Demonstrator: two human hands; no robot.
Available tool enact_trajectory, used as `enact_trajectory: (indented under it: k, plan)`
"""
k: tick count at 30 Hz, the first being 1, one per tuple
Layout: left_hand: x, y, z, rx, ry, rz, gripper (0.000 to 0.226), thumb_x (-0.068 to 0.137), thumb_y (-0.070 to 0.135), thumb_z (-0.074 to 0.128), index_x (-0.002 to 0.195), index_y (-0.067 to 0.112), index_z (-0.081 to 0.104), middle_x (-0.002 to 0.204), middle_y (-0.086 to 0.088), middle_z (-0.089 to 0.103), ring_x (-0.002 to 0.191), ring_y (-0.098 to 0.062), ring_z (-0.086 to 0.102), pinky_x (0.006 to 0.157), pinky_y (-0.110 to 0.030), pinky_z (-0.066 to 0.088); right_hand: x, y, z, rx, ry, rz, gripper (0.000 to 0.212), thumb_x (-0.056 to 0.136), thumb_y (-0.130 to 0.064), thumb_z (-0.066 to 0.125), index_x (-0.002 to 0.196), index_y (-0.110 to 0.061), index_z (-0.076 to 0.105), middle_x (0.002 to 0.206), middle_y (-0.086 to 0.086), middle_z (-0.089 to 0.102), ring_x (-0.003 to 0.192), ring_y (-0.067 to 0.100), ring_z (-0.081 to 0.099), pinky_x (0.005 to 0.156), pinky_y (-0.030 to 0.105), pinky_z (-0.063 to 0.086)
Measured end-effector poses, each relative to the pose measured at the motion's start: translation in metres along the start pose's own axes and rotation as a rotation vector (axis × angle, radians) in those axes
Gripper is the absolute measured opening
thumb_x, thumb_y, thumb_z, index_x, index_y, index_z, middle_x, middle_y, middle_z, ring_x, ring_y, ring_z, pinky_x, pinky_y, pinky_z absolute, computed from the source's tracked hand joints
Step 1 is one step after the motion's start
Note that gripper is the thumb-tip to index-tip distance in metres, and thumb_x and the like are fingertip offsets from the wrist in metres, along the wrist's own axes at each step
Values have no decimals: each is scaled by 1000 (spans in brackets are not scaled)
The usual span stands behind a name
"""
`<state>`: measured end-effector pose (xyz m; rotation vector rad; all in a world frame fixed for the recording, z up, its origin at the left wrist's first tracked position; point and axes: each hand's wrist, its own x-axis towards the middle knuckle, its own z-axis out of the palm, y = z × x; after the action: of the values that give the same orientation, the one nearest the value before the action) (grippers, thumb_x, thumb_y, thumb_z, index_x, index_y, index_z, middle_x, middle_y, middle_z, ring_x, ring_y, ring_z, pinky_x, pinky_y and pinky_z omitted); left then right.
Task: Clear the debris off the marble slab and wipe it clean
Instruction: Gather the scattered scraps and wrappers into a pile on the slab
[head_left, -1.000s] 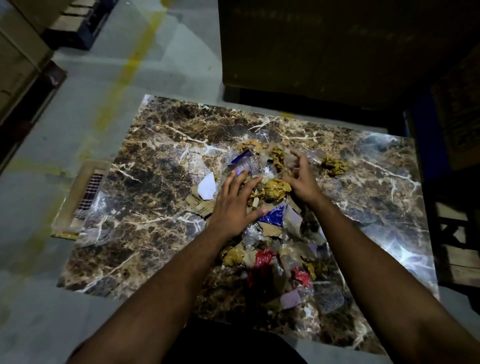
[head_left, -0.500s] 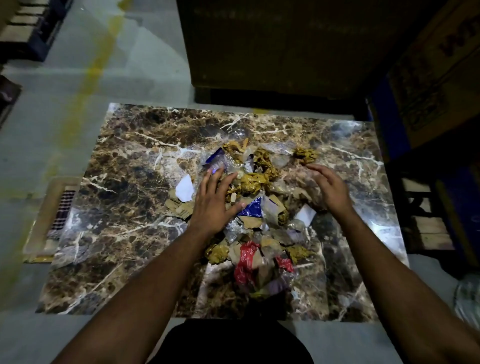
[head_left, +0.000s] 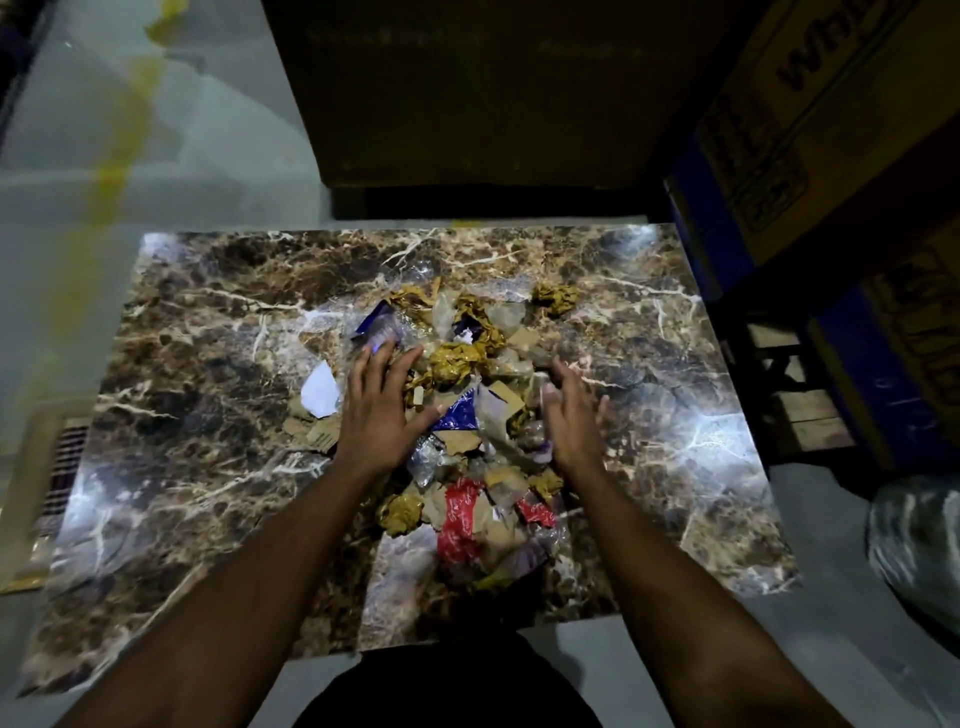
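Heap of crumpled paper, plastic and card debris (head_left: 467, 415) lies between both hands on the brown veined marble slab (head_left: 182, 415), long axis running away from the person; left hand (head_left: 379, 410) rests flat, fingers spread, on its left flank; right hand (head_left: 569, 415) stands edge-on, fingers straight, against its right flank. Neither hand grasps anything; each is equally near.

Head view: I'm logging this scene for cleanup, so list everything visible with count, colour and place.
marble slab: one, brown with white veins, on the floor, centre.
debris pile: one heap, mixed yellow, tan, blue, red, clear, mid-slab.
yellow wad: one, at the pile's far right edge.
white scrap: one, at the pile's left edge.
cardboard boxes: several, brown, far and right.
floor line: one, yellow, far left.
left hand: open, flat on the pile.
right hand: open, at the pile's right side.
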<state>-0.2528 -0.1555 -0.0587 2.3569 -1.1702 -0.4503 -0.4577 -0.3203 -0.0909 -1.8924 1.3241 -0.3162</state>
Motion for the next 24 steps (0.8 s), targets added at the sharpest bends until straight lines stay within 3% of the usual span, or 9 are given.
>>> enact_trajectory:
  k: [2, 4, 5, 9, 13, 17, 20, 24]
  plan:
    - [-1, -1, 0, 3, 5, 4, 79, 89, 69, 55, 154, 40, 23, 167, 1, 12, 153, -28, 3, 118, -58, 19, -2, 2, -6, 118, -32, 11, 60, 97, -63, 26, 151, -40, 38, 158, 3, 43, 149, 28, 30, 122, 60, 13]
    - [-1, -2, 0, 10, -4, 1, 78, 89, 69, 55, 154, 40, 22, 167, 1, 11, 153, -28, 2, 118, -59, 18, -16, 13, -20, 241, 27, -11, 61, 97, -62, 32, 151, -35, 41, 154, 4, 47, 141, 26, 42, 110, 44, 37]
    - [-1, -2, 0, 16, -8, -2, 79, 89, 69, 54, 154, 40, 22, 167, 1, 10, 153, -28, 2, 119, -59, 18, -28, 20, -28, 262, 89, -28, 61, 98, -60, 34, 152, -34, 41, 153, 3, 48, 137, 23, 47, 105, 39, 41]
    - [-1, -1, 0, 22, -15, -7, 79, 89, 69, 53, 155, 40, 21, 167, 1, 9, 153, -28, 0, 119, -58, 17, -104, 55, -27, 140, 207, 0, 58, 103, -48, 34, 157, -27, 32, 162, -5, 33, 142, 8, 32, 116, 43, 30]
    - [-2, -2, 1, 21, -10, -4, 80, 89, 70, 52, 155, 39, 21, 167, 0, 9, 153, -28, 0, 119, -58, 17, -163, 57, 32, -109, 156, 67, 69, 101, -53, 18, 162, -21, 13, 170, -1, 9, 156, 17, 9, 126, 49, 3]
    - [-2, -3, 0, 23, 3, 15, 79, 89, 69, 53, 155, 38, 22, 167, 0, 10, 153, -28, 1, 120, -57, 17, -153, 13, 82, 19, 233, 108, 77, 100, -53, 25, 160, -8, 11, 169, 12, 14, 154, 27, 17, 125, 54, 16]
    - [-1, -5, 2, 47, 4, 20, 80, 89, 71, 50, 155, 37, 21, 167, 0, 10, 153, -29, 1, 120, -56, 16, -124, -19, 96, 202, 336, 150, 78, 102, -56, 22, 161, -10, 5, 170, 10, 5, 155, 28, 16, 123, 55, 26]
    - [-1, -7, 3, 68, 7, 27, 80, 90, 75, 45, 155, 38, 19, 167, 2, 9, 153, -29, 2, 119, -55, 16, -92, -35, 98, 265, 366, 18, 72, 105, -49, 27, 163, -14, 4, 171, 3, -3, 157, 25, 11, 121, 54, 30]
